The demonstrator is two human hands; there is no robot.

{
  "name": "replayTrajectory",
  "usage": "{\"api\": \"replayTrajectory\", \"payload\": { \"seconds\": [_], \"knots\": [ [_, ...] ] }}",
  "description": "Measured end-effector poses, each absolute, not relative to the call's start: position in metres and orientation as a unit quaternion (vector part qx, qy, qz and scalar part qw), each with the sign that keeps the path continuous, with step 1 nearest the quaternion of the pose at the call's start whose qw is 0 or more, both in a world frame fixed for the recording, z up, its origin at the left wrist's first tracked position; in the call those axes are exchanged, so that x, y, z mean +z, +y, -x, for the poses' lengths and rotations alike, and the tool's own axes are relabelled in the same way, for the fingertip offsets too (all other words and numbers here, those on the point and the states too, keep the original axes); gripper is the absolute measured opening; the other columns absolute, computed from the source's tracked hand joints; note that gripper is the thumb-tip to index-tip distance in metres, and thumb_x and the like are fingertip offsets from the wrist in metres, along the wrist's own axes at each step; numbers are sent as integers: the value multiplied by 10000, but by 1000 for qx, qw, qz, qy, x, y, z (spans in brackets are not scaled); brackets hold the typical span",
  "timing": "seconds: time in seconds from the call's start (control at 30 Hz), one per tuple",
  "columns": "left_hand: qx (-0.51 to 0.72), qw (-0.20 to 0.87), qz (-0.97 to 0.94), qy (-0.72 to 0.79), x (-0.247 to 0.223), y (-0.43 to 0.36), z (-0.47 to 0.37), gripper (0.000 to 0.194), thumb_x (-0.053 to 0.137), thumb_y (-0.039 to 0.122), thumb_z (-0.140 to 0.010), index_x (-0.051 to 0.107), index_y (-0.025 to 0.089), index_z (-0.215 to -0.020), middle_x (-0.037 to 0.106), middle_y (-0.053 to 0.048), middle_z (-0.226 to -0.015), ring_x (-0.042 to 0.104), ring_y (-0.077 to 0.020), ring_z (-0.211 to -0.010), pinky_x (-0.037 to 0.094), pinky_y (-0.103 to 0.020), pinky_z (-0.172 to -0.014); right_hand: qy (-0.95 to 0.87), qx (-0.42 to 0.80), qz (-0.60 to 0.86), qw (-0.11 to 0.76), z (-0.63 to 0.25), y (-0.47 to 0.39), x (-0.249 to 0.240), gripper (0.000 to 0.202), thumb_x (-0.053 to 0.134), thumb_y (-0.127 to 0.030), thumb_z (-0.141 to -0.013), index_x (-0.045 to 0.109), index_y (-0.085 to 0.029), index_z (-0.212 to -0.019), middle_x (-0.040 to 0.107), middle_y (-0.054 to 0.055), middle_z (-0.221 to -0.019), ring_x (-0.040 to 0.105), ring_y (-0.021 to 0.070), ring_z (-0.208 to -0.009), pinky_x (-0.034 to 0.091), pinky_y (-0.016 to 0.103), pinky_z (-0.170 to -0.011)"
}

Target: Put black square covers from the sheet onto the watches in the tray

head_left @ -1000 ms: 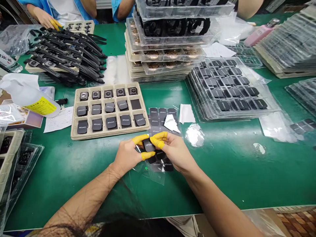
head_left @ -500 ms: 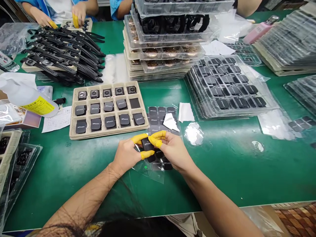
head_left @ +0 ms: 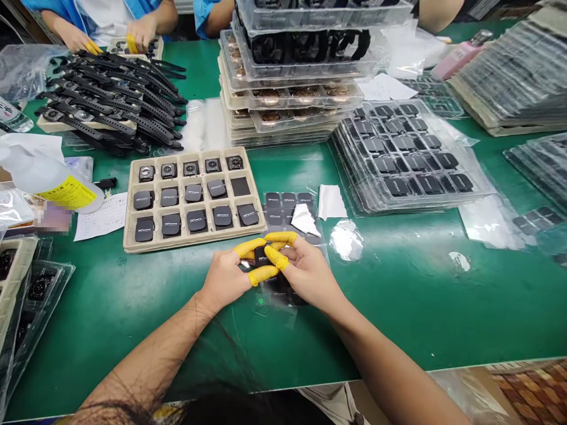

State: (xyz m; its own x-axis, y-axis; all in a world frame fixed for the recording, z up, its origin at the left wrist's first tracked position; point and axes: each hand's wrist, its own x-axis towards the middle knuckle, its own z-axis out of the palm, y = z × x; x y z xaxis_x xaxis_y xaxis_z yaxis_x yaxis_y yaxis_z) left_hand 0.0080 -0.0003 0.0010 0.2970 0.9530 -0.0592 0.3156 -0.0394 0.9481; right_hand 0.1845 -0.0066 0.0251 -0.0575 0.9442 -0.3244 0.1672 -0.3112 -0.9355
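Observation:
Between both hands is a black watch case [head_left: 262, 255] with a dark printed face film. My left hand [head_left: 227, 273], in yellow finger cots, grips its left side between thumb and fingers. My right hand [head_left: 309, 268], also with yellow cots, has thumb and forefinger closed on its right side, partly covering the print. Under the hands lies a clear sheet of black printed screen films [head_left: 273, 219], partly hidden. Just beyond, a beige tray [head_left: 195, 241] holds watch cases in its compartments; the back row shows sensor sides, most others printed black faces.
Trays of watches form a tall stack [head_left: 292, 133] at the back. Clear trays of black pieces [head_left: 398, 203] stand to the right. Strapped watches [head_left: 119, 100] are heaped back left, near a white bottle [head_left: 33, 171]. Across the table, a co-worker's hands [head_left: 144, 32] work at another tray.
My right thumb and forefinger have shifted slightly over the watch case, covering more of its printed face. The view has moved a little; the trays stay in place.

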Motion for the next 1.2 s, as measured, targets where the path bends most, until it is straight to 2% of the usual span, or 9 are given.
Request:
{"api": "replayTrajectory", "payload": {
  "seconds": [0.17,0.3,0.43,0.57,0.7,0.9,1.0,1.07,1.2],
  "knots": [
    [280,451,-673,514,7,2,-5,249,591,266,-932,774,213,-1092,811,-14,-937,734,-165,-782,571,-259,-738,-531,535,572,324,-187,-14,21,352,717,-505,-834,713,-241,-1067,717,33,-812,693,195,-673,589,345,-651],
    [284,438,-655,547,7,2,-4,387,458,319,-1000,773,185,-821,767,-3,-706,677,-152,-628,538,-254,-643,-498,553,564,358,-190,5,28,400,779,-520,-771,703,-216,-1019,721,31,-769,692,191,-653,602,352,-630],
    [294,471,-637,535,8,0,-3,408,422,358,-1020,780,205,-900,808,-10,-850,716,-169,-703,558,-276,-716,-562,417,576,423,-183,78,40,350,737,-497,-815,702,-213,-1017,748,75,-977,705,207,-743,602,390,-693],
    [306,466,-651,514,11,-2,-4,397,439,366,-1015,789,217,-902,816,-7,-896,726,-178,-696,559,-281,-703,-733,237,587,249,-162,147,44,166,684,-307,-859,745,-184,-953,734,96,-973,700,262,-886,549,415,-825],
    [314,470,-656,500,11,-3,-4,432,406,366,-1023,779,193,-893,811,-32,-873,744,-205,-750,554,-286,-681,-786,64,597,145,-140,167,46,284,609,-325,-913,722,-184,-1132,678,151,-1160,670,309,-1012,508,416,-877],
    [317,488,-651,487,10,-4,-2,421,411,367,-1019,759,184,-868,804,-59,-900,747,-209,-807,559,-284,-721,-774,67,630,9,-111,197,47,405,482,-452,-976,652,-141,-1172,730,210,-1032,677,368,-987,480,444,-857],
    [318,487,-651,487,12,-4,-1,427,399,366,-1022,761,190,-880,804,-57,-906,743,-208,-800,562,-287,-705,-766,59,639,27,-103,208,49,453,557,-492,-932,608,-119,-1185,712,225,-1084,663,363,-1004,479,441,-868],
    [320,486,-653,485,13,-5,0,405,412,355,-1016,768,202,-897,807,-53,-912,742,-209,-786,563,-289,-675,-752,44,654,62,-103,206,52,406,590,-405,-915,594,-97,-1179,692,237,-1130,652,361,-1025,477,446,-883],
    [320,495,-644,488,12,-4,-1,326,483,347,-984,771,207,-1046,813,-54,-910,754,-213,-786,587,-292,-681,-711,92,665,211,-122,171,62,243,584,-261,-896,650,-149,-1101,715,171,-1105,661,321,-1011,486,470,-920]
  ]
}}
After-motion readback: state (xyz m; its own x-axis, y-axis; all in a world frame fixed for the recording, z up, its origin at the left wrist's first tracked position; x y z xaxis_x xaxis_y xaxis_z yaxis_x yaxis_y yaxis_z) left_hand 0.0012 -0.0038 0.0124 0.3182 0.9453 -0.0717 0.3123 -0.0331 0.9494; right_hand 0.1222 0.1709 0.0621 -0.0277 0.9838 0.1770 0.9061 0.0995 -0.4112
